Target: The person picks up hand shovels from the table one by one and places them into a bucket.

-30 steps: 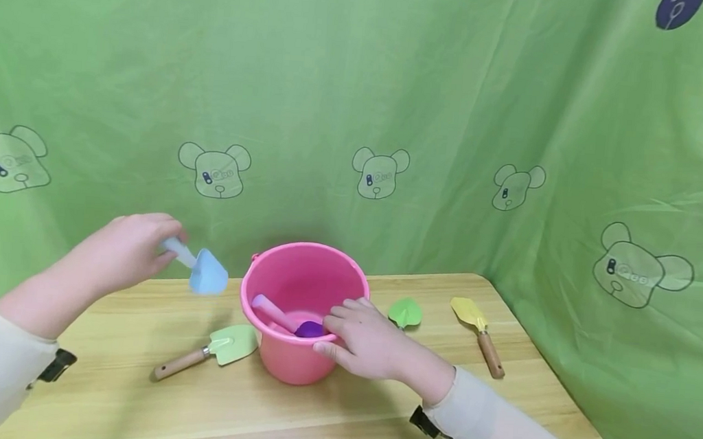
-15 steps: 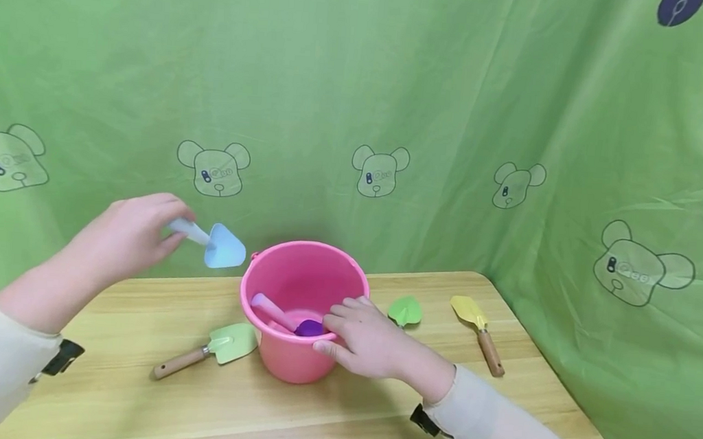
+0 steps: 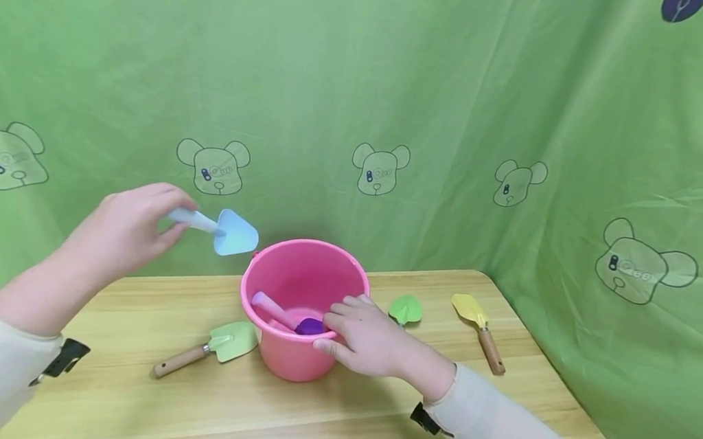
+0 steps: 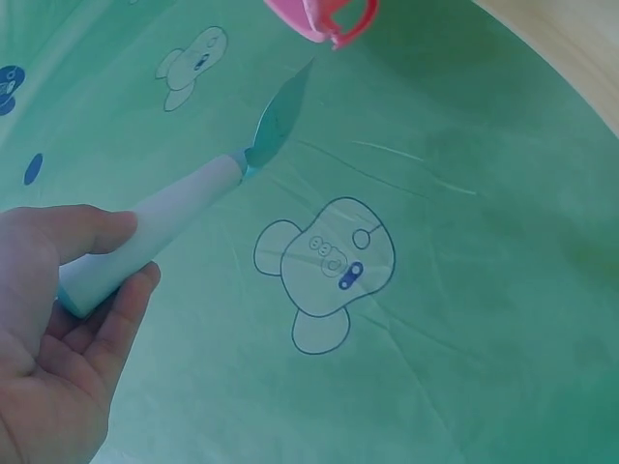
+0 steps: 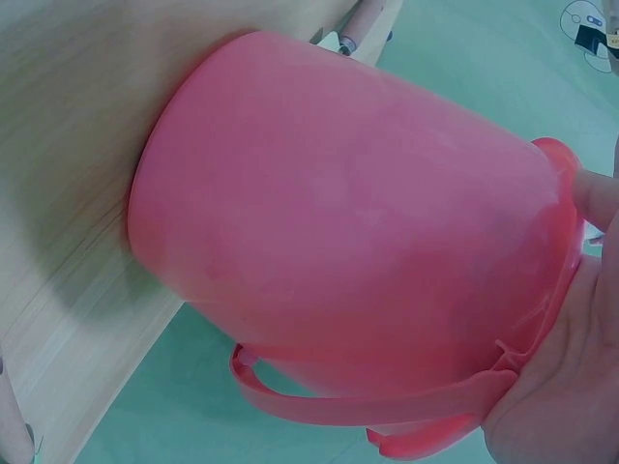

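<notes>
My left hand (image 3: 137, 227) pinches the pale handle of a light-blue toy trowel (image 3: 236, 233), raised above the table at the left of a pink bucket (image 3: 290, 363). The trowel's blade points toward the bucket's rim. In the left wrist view, thumb and fingers close round the white handle (image 4: 184, 208). My right hand (image 3: 370, 338) grips the bucket's near right rim, fingers over the inside and thumb outside. Inside the bucket lies a purple toy trowel (image 3: 276, 311) with a lilac handle, its blade partly hidden by the rim and my right hand. The bucket's handle (image 5: 387, 408) hangs along its side in the right wrist view.
A pale-green trowel (image 3: 233, 342) with a wooden handle lies left of the bucket on the wooden table (image 3: 237, 410). To the right are a green trowel (image 3: 405, 310), partly hidden by my right arm, and a yellow trowel (image 3: 471, 310). A green curtain (image 3: 313, 72) stands behind.
My left hand has lifted the light-blue trowel up and to the right, toward the bucket. My right hand and the bucket have stayed in place.
</notes>
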Available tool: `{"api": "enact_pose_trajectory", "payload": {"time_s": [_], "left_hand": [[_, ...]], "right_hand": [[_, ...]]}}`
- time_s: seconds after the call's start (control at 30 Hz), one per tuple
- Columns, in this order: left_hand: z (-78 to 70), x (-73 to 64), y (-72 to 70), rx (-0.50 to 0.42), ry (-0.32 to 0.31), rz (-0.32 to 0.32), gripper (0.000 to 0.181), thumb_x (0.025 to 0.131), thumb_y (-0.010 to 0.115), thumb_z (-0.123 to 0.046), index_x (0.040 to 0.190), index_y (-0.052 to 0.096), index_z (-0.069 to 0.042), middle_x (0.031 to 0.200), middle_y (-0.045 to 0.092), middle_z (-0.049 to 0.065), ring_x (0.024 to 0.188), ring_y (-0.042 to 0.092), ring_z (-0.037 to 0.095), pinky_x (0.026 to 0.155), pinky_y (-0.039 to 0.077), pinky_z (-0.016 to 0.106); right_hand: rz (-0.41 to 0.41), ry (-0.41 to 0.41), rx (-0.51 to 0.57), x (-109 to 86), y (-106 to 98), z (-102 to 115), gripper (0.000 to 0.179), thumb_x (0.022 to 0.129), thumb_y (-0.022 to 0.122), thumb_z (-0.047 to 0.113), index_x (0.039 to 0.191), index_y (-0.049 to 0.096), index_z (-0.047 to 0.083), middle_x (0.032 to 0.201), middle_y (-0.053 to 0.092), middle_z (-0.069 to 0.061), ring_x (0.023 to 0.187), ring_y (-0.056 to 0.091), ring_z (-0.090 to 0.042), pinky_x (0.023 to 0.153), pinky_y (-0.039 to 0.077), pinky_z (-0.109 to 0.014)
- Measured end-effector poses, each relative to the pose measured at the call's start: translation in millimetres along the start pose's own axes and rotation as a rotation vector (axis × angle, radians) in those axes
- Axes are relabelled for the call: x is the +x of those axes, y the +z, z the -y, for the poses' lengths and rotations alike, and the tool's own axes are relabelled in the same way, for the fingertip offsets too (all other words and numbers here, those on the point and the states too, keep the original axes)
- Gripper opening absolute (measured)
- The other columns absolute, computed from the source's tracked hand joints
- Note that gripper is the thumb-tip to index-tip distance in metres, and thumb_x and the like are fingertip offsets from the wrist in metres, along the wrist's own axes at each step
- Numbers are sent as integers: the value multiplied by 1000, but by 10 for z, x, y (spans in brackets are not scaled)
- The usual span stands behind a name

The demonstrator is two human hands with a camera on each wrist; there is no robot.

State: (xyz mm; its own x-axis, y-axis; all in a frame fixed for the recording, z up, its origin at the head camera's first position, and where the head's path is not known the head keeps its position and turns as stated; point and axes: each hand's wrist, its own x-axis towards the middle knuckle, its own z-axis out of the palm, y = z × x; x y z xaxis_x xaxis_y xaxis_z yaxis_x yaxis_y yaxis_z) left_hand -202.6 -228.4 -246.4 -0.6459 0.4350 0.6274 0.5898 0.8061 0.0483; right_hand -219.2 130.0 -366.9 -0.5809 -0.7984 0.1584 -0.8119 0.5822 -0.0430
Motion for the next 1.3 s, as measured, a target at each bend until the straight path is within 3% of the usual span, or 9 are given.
{"api": "enact_pose_trajectory", "payload": {"time_s": [0.27, 0.87, 1.3], "left_hand": [[-15, -16, 91, -75, -13, -65, 32, 74, 80, 10, 100, 70, -4, 101, 72, 12, 92, 69, 32, 78, 56, 50], [-70, -70, 548, -207, -73, -43, 25, 79, 78, 6, 101, 70, -3, 102, 72, 10, 94, 69, 29, 82, 56, 48], [-159, -123, 853, -262, -112, 32, 24, 80, 79, 4, 100, 71, -5, 102, 72, 7, 94, 68, 27, 84, 56, 46]], "right_hand": [[-1, 4, 12, 2, -1, 3, 40, 103, 41, 55, 95, 62, 22, 85, 50, 13, 86, 45, -10, 87, 38, -33], [4, 10, 13, 2, 14, -3, 41, 103, 40, 56, 96, 62, 22, 82, 48, 13, 84, 44, -10, 87, 38, -33], [0, 8, 8, -3, 1, 6, 38, 102, 43, 55, 94, 61, 23, 81, 47, 12, 84, 43, -11, 87, 37, -33]]}}
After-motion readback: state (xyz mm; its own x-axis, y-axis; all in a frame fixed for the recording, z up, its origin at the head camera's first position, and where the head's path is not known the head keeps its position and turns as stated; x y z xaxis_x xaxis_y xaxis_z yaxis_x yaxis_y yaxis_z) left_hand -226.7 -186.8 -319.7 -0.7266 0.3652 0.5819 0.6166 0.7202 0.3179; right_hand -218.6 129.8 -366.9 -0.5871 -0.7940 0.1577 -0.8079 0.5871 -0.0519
